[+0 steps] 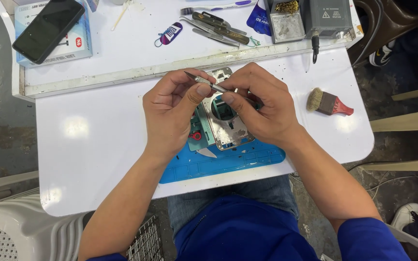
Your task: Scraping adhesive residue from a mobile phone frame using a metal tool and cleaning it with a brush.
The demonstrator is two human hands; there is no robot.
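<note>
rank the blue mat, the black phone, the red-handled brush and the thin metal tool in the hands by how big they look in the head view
Largest to smallest, as they appear:
1. blue mat, though the hands hide part of it
2. black phone
3. thin metal tool and red-handled brush: similar length, the brush wider, so I would not rank them.

Two bare forearms in blue sleeves reach in from the near edge and meet at centre, the left hand (pixel 172 108) and right hand (pixel 260 104) curled close together, thumbs and fingertips pinched, knuckles facing up toward the camera.
</note>
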